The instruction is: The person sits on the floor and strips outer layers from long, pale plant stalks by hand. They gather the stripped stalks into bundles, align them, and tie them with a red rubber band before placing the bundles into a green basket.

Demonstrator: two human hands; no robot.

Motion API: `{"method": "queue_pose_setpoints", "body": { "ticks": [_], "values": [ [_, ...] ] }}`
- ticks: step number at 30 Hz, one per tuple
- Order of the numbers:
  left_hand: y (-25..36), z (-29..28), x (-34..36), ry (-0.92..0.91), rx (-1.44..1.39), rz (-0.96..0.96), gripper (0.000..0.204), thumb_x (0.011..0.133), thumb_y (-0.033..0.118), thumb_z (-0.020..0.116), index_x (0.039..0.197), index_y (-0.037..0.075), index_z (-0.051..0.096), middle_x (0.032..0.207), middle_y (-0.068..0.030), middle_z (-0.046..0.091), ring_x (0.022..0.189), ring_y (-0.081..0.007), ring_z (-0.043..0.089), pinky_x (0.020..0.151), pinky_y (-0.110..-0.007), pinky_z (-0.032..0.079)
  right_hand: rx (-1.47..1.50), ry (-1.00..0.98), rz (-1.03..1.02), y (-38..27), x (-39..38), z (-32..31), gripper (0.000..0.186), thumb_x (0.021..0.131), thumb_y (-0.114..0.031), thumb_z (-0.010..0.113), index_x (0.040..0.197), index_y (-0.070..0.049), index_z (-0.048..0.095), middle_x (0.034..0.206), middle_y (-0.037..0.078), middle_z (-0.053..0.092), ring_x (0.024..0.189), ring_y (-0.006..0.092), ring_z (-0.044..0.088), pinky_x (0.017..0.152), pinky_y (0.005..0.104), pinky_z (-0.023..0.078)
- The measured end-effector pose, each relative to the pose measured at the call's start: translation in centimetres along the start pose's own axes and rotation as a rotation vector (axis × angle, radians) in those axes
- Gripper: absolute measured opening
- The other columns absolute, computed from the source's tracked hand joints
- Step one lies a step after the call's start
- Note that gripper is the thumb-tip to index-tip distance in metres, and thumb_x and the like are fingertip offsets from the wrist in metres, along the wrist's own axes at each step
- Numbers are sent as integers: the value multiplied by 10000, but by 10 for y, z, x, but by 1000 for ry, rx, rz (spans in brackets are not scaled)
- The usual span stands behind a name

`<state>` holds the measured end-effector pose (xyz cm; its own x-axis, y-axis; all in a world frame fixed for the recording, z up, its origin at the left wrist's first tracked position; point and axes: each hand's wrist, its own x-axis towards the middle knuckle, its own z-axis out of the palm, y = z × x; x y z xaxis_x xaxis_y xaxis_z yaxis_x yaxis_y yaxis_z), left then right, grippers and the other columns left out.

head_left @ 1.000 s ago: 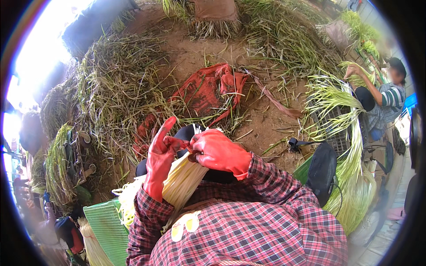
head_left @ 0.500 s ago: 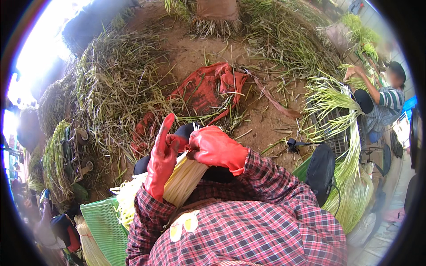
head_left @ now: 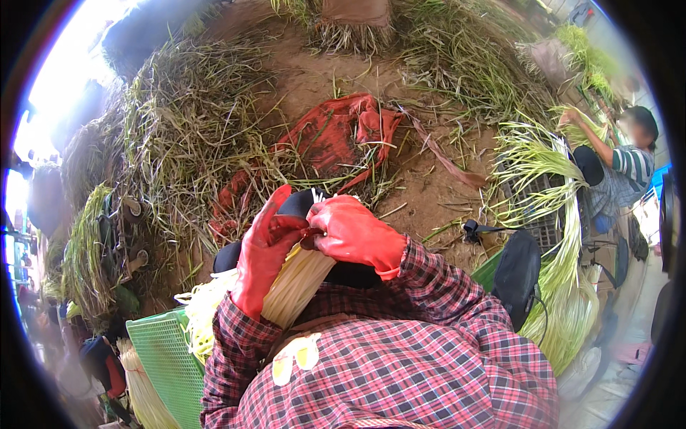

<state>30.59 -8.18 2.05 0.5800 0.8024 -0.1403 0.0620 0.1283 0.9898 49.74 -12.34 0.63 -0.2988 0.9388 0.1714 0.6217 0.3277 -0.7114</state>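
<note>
Both my hands wear red rubber gloves and meet over my lap. My left hand (head_left: 261, 257) has its index finger pointing up, while its thumb and other fingers are pressed together near a small dark red spot I cannot make out. My right hand (head_left: 357, 232) is curled shut beside those fingertips, with white stem ends (head_left: 317, 194) sticking out above it. Beneath both hands a bundle of long pale yellow stalks (head_left: 300, 286) lies slanting across my lap. Its looser part (head_left: 204, 314) shows left of my left wrist.
A green plastic crate (head_left: 164, 357) stands at my left. Long green-yellow leaves (head_left: 564, 286) hang over a dark crate at right, near a black bag (head_left: 517, 279). Red cloth (head_left: 329, 139) and heaps of dry grass (head_left: 193, 121) lie ahead. A person (head_left: 622, 164) sits at far right.
My hands have drawn slightly closer together, and my left fingertips now touch or nearly touch my right ones. The person at far right has shifted their arm and head a little.
</note>
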Motion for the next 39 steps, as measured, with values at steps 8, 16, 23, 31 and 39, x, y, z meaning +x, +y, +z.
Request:
{"method": "queue_pose_setpoints", "body": {
  "ticks": [8, 16, 23, 31, 39],
  "values": [
    [12, 15, -9, 146, 638, 376, 624, 800, -88, 666, 1389, 27, 495, 938, -70, 709, 891, -166, 663, 905, -316, 485, 7, 234, -36, -3, -13, 14, 351, 709, -222, 806, 956, -26, 652, 939, 140, 666, 910, 372, 633, 811, 420, 520],
    [24, 28, -11, 124, 898, 719, 592, 763, 0, 664, 1341, 61, 555, 797, 24, 703, 760, -187, 642, 1080, -439, 383, 123, 346, -242, 1, -32, 14, 302, 872, -323, 670, 989, -45, 661, 1012, 122, 684, 1008, 329, 637, 1055, 536, 390],
    [21, 40, -35, 276, 540, 426, 770, 860, -23, 593, 1529, 50, 216, 1457, -221, 430, 1189, -332, 567, 1008, -428, 421, 262, 482, -171, 0, -28, 21, 86, 844, -151, 646, 813, -70, 652, 813, 90, 668, 840, 327, 642, 1012, 516, 419],
    [-10, 60, -41, 126, 1175, 104, 835, 791, 132, 716, 1497, 47, 279, 1389, -218, 447, 1145, -368, 572, 945, -412, 476, 631, 520, -350, -4, -8, 35, 130, 798, -128, 605, 911, -73, 640, 922, 72, 663, 939, 259, 631, 1080, 450, 346],
    [-26, 43, -37, 139, 1199, 196, 894, 725, 194, 776, 1461, -2, 308, 1241, -213, 539, 1070, -374, 581, 930, -432, 469, 509, 197, -332, -10, -93, 38, 88, 716, -68, 618, 799, -99, 621, 945, 37, 677, 976, 219, 651, 1047, 458, 352]
  ]
}}
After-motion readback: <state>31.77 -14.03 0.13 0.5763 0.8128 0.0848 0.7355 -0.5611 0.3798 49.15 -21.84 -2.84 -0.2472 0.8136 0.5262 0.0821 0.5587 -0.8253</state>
